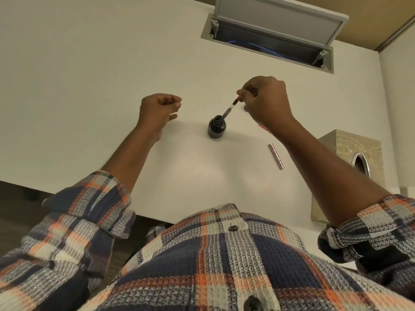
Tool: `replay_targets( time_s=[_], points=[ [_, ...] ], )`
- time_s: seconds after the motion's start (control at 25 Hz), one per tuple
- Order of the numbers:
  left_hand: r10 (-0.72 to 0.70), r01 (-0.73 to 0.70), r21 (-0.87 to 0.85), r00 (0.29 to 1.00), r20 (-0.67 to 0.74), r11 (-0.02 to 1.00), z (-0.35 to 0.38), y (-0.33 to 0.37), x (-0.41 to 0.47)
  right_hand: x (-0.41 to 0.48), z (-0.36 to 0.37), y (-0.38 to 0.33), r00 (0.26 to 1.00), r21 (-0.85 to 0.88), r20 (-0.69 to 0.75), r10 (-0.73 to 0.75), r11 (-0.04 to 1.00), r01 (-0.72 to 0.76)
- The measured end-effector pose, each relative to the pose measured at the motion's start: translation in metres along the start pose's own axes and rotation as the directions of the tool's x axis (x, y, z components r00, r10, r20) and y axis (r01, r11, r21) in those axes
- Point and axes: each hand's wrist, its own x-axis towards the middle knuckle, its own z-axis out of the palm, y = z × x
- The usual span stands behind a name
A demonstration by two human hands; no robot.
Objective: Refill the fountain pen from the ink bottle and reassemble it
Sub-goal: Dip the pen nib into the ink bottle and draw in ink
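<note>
A small dark ink bottle [216,127] stands open on the white desk [89,86]. The pen's front section with its converter [230,108] leans out of the bottle mouth, nib end down inside. My right hand [265,99] pinches the red top end of the converter with thumb and fingertips. My left hand [160,108] hovers left of the bottle, fingers loosely curled, holding nothing. A metallic pink pen barrel [276,156] lies on the desk to the right of the bottle. A red piece [265,128] and a bluish piece [246,108] peek out from under my right wrist, mostly hidden.
A beige patterned tissue box [345,153] stands at the right desk edge. An open cable hatch with a raised grey lid [278,21] sits at the back of the desk. The desk's near edge runs just in front of my body.
</note>
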Motion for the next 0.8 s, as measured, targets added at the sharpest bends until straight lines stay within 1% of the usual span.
replay_targets(
  time_s=[0.12, 0.32, 0.52, 0.64, 0.8],
  points=[
    [-0.073, 0.072, -0.024, 0.997, -0.017, 0.997, -0.009, 0.0, -0.025, -0.004, -0.002, 0.004, 0.996, 0.087, -0.046, 0.078, 0.993, -0.074],
    [-0.108, 0.108, -0.019, 0.994, 0.016, 0.994, -0.014, 0.002, -0.064, -0.014, -0.001, 0.009, 0.974, 0.223, -0.108, 0.201, 0.959, -0.173],
    [-0.147, 0.144, 0.064, 0.988, 0.039, 0.988, -0.03, 0.002, -0.089, -0.017, -0.004, 0.013, 0.958, 0.314, -0.12, 0.26, 0.926, -0.212],
    [-0.168, 0.166, 0.093, 0.986, 0.019, 0.982, -0.036, 0.001, -0.098, -0.023, -0.011, 0.021, 0.946, 0.373, -0.142, 0.291, 0.901, -0.221],
    [-0.207, 0.204, 0.105, 0.978, 0.02, 0.973, -0.037, -0.002, -0.111, -0.034, -0.014, 0.025, 0.927, 0.485, -0.132, 0.35, 0.839, -0.247]
  ],
)
